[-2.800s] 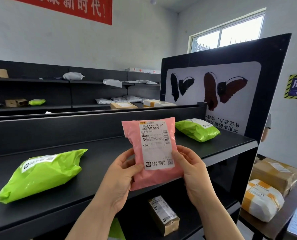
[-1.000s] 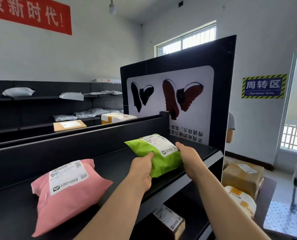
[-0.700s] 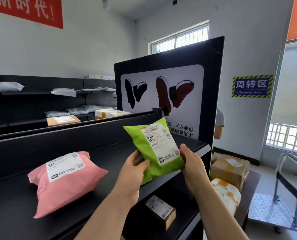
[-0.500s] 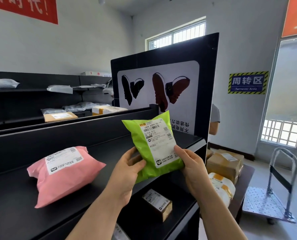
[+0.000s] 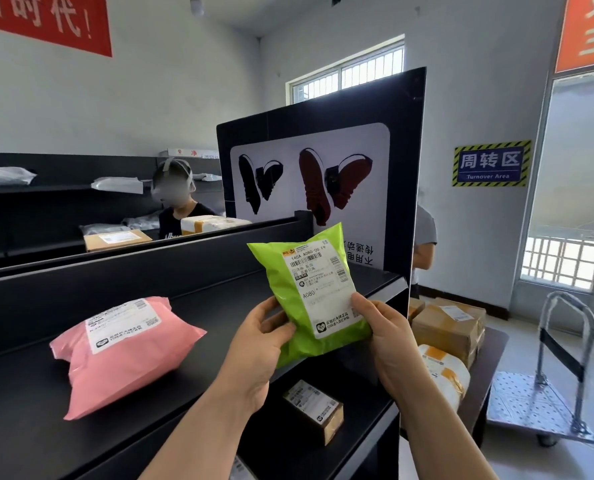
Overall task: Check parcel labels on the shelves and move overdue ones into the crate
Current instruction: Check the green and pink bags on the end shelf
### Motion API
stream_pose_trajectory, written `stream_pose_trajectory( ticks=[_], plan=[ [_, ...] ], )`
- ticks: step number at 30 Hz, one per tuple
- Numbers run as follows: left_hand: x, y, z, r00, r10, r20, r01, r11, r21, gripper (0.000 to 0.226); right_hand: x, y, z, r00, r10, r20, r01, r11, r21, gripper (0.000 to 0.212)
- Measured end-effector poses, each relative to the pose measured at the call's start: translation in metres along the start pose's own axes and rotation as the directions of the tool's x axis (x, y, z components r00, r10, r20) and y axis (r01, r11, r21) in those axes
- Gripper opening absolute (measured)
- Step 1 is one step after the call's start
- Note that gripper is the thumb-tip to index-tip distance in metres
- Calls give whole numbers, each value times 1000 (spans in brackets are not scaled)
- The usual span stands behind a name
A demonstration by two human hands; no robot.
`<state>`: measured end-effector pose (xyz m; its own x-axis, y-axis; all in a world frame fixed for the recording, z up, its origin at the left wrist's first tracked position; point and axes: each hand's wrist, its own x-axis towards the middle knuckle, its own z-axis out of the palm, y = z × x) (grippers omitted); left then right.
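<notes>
A lime green parcel [image 5: 288,271] stands upright in front of me above the black shelf [image 5: 219,306], its white label facing me. My left hand [image 5: 260,344] grips its lower left edge. My right hand [image 5: 385,337] grips its lower right edge, thumb on the label. A pink parcel [image 5: 129,351] lies label up on the shelf to the left. No crate shows in this view.
A small brown box [image 5: 314,408] sits on the lower shelf. Taped cartons [image 5: 451,327] lie on a dark table at right, with a platform trolley [image 5: 545,396] beyond. The shelf's black end panel [image 5: 323,109] stands behind the parcel. A person [image 5: 177,206] stands behind the shelf.
The pink parcel was put down on the shelf. Both hands took the green parcel off the shelf and raised it upright, label toward me. A person has appeared behind the shelf.
</notes>
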<state>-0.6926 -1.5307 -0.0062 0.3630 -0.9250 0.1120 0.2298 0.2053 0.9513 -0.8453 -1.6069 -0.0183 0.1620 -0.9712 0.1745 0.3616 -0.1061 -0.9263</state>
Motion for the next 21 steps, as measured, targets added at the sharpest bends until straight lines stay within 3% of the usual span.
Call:
stream_pose_trajectory(
  ticks=[7, 14, 21],
  plan=[
    [41, 22, 12, 997, -73, -19, 74, 997, 28, 27, 61, -12, 12, 997, 17, 74, -4, 985, -170, 11],
    [94, 25, 22, 944, -297, -141, 288, 954, -81, 34, 127, -16, 34, 995, 71, 75, -35, 915, -403, 36],
    [124, 10, 27, 918, -318, -237, 305, 948, -92, 42, 161, 12, 46, 986, 159, 52, -125, 907, -401, 38]
  ],
)
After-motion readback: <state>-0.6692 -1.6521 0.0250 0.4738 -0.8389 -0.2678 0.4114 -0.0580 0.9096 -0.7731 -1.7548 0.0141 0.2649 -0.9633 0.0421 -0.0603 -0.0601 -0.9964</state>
